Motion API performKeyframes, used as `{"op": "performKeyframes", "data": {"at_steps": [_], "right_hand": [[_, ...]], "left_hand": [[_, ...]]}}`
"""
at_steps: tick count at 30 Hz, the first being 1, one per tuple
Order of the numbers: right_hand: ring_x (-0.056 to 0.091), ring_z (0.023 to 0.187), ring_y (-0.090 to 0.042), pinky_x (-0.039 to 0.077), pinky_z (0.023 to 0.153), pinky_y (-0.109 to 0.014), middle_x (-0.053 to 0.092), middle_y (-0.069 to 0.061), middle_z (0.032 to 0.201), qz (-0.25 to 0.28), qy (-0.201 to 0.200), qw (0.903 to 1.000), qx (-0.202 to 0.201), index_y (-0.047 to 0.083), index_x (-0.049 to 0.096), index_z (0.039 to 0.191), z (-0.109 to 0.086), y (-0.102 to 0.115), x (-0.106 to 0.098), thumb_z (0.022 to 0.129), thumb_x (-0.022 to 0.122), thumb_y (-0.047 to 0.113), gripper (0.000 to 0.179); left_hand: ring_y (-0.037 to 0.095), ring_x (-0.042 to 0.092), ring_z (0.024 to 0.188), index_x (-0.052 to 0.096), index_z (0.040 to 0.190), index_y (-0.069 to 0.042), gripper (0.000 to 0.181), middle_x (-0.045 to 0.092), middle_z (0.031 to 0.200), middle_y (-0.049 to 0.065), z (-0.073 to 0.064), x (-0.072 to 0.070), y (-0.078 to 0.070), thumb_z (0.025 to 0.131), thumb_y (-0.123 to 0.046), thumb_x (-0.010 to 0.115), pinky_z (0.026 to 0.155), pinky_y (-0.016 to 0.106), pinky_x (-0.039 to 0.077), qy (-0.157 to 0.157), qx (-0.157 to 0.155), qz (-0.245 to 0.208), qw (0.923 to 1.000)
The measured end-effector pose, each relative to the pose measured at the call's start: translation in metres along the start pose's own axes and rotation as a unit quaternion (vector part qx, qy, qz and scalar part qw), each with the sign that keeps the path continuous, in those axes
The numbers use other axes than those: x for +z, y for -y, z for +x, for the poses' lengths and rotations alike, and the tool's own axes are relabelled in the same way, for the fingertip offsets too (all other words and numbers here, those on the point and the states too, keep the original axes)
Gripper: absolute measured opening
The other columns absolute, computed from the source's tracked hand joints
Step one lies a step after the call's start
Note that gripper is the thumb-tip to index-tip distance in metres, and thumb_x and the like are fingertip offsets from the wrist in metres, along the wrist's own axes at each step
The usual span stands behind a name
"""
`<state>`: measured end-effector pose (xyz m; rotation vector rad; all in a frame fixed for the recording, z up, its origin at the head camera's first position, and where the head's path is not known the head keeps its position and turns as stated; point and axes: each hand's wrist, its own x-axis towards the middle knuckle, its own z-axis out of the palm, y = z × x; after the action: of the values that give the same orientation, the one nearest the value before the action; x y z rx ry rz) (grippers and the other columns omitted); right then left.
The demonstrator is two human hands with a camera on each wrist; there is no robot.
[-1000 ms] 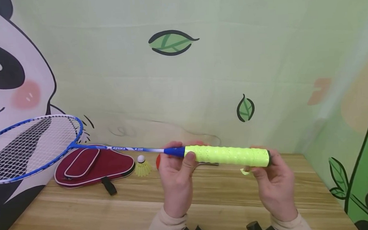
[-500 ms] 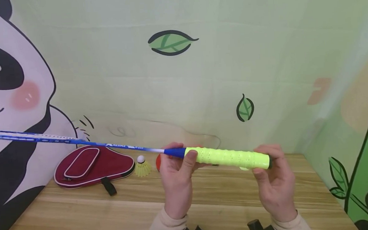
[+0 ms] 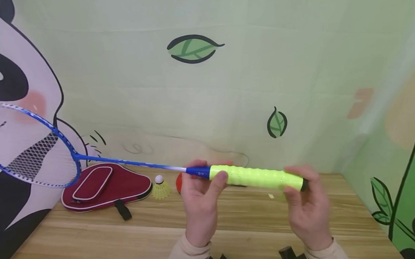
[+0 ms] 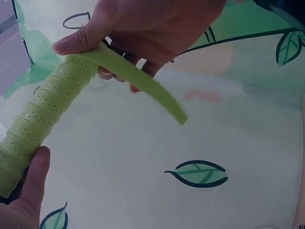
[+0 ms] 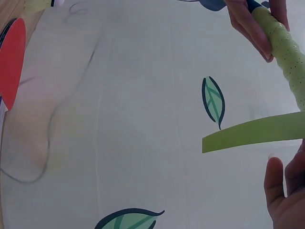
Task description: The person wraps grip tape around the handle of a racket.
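A blue and white badminton racket [image 3: 132, 162] is held level above the table, its head off to the left. Perforated neon-yellow overgrip tape [image 3: 258, 176] is wound along the handle from the blue cone to the black butt. My left hand [image 3: 199, 209] grips the handle beside the cone, thumb on the tape. At the butt end, my right hand [image 3: 309, 206] pinches the tape between thumb and fingers. A free strip of tape [image 4: 152, 88] trails from there in the left wrist view. The right wrist view shows the same strip [image 5: 248, 132].
On the wooden table [image 3: 111, 242] lies a dark red zipped case [image 3: 126, 181] with white piping. To its right stands a yellow shuttlecock [image 3: 160, 188]. A red paddle [image 5: 10, 64] is partly hidden behind my left hand in the head view. A printed cloth backdrop rises behind.
The racket has turned about its shaft: its face went from visible to edge-on, then visible again at another tilt. Both hands stay at nearly the same places.
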<state>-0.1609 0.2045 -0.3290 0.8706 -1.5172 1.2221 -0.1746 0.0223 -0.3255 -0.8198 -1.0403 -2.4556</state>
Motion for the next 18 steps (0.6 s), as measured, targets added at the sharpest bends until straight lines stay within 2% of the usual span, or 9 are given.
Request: {"op": "performKeyframes", "data": {"at_steps": [5, 10, 12, 16, 18], "right_hand": [[0.05, 0.075, -0.011, 0.044, 0.066, -0.016, 0.054, -0.012, 0.09, -0.034, 0.031, 0.9989, -0.006, -0.024, 0.045, 0.106, -0.001, -0.0011, -0.0001, 0.097, 0.058, 0.026, 0.053], [0.047, 0.069, -0.009, 0.042, 0.058, -0.018, 0.053, -0.012, 0.084, -0.048, 0.042, 0.998, -0.004, -0.024, 0.044, 0.102, -0.0044, -0.0015, -0.0016, 0.099, 0.056, 0.024, 0.05], [0.047, 0.066, -0.008, 0.042, 0.055, -0.018, 0.052, -0.009, 0.081, -0.042, 0.04, 0.9983, 0.009, -0.024, 0.045, 0.1, -0.0065, -0.0014, -0.0028, 0.099, 0.056, 0.017, 0.042], [0.052, 0.064, -0.008, 0.046, 0.054, -0.017, 0.059, -0.007, 0.086, -0.009, 0.031, 0.9973, 0.065, -0.022, 0.049, 0.101, -0.0092, -0.0013, -0.0062, 0.097, 0.054, 0.001, 0.024], [0.054, 0.065, -0.007, 0.047, 0.055, -0.016, 0.061, -0.005, 0.09, -0.014, 0.034, 0.9955, 0.088, -0.02, 0.052, 0.104, -0.0093, -0.0016, -0.0081, 0.097, 0.054, 0.001, 0.022]], "left_hand": [[0.022, 0.069, 0.092, 0.043, 0.112, -0.009, 0.034, 0.071, 0.097, 0.01, 0.0002, -0.0013, 0.0012, 0.089, 0.006, 0.064, 0.076, 0.031, 0.057, -0.023, 0.009, 0.016, 0.9996], [0.018, 0.068, 0.087, 0.043, 0.109, -0.006, 0.034, 0.066, 0.092, 0.005, 0.0004, -0.0015, 0.0034, 0.087, 0.005, 0.067, 0.073, 0.027, 0.057, -0.033, 0.022, 0.025, 0.9989], [0.021, 0.067, 0.091, 0.041, 0.112, -0.006, 0.036, 0.066, 0.096, 0.007, 0.0003, -0.0012, 0.0037, 0.088, 0.005, 0.066, 0.078, 0.028, 0.055, -0.016, 0.026, 0.013, 0.9994], [0.032, 0.067, 0.1, 0.035, 0.121, -0.007, 0.041, 0.066, 0.107, 0.015, 0.0006, -0.0011, 0.0025, 0.091, 0.01, 0.057, 0.088, 0.034, 0.053, 0.038, 0.029, -0.032, 0.9984], [0.035, 0.067, 0.101, 0.034, 0.122, -0.009, 0.042, 0.067, 0.108, 0.015, 0.0009, -0.001, 0.0013, 0.091, 0.012, 0.054, 0.089, 0.036, 0.053, 0.047, 0.027, -0.039, 0.9978]]}}
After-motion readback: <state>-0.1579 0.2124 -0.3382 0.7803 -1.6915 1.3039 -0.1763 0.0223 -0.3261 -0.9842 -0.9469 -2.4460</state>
